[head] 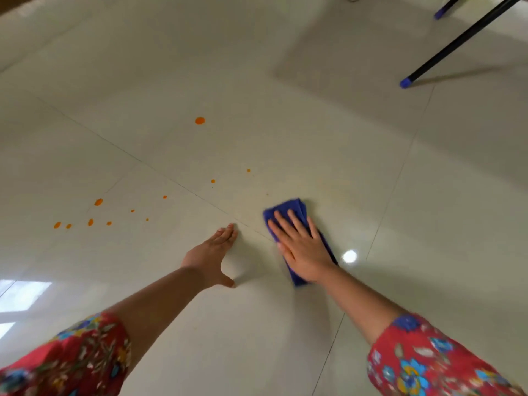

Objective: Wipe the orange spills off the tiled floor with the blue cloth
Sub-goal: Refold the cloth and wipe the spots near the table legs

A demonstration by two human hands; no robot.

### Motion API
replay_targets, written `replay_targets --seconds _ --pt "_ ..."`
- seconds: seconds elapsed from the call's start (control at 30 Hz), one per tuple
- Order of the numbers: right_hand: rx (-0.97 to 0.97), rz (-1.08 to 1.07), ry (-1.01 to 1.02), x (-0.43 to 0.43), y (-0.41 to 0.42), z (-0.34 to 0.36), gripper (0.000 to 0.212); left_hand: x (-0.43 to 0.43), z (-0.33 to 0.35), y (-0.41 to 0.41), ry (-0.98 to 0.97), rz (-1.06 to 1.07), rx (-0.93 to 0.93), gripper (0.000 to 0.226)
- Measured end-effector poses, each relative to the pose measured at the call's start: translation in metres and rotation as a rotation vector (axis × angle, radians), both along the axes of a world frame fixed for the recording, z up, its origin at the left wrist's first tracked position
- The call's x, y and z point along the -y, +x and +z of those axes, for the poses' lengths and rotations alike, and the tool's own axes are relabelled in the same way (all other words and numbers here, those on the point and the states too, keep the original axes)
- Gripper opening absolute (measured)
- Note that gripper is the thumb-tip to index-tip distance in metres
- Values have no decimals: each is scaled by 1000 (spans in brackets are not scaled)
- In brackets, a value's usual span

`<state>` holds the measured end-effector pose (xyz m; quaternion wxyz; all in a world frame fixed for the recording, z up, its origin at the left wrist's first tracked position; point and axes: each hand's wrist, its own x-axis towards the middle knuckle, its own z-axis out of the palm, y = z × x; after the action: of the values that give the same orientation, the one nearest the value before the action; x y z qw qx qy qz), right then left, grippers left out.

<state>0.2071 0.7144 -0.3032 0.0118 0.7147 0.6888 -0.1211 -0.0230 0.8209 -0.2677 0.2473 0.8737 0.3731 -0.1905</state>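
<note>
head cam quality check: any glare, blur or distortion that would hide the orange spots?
Head view: a small bright glare spot sits on the tile just right of the blue cloth; window reflections wash the lower left floor; wide-angle bending curves the grout lines; the sleeves look soft, the right hand slightly so. The orange spots are sharp and clear of glare.

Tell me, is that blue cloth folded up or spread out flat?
Folded. The blue cloth lies on the tiled floor as a narrow strip with layered edges at its far end, pressed flat under the right hand.
</note>
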Motion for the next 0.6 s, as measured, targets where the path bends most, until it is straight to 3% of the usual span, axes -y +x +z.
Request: replay_targets --seconds 0.07,0.17,0.27,0.33,0.4,0.5,0.6 --pt "8 34 17 36 14 -4 53 -1 2 0 5 -23 -23 127" --pt "49 -327 -31 41 52 0 54 1 3 0 14 -16 -19 126" --pt "-15 -629 -61 -14 75 1 53 3 7 1 25 -5 -19 126" --pt "-51 -599 -65 -54 67 0 54 3 7 3 32 12 -18 126" --pt "-33 -397 -16 -65 41 -3 56 3 6 1 28 30 5 126" --pt "-11 -93 13 -5 3 -3 54 3 4 -5 38 51 64 126" --pt "8 -244 5 30 28 -3 54 -1 -2 -16 63 71 127 131"
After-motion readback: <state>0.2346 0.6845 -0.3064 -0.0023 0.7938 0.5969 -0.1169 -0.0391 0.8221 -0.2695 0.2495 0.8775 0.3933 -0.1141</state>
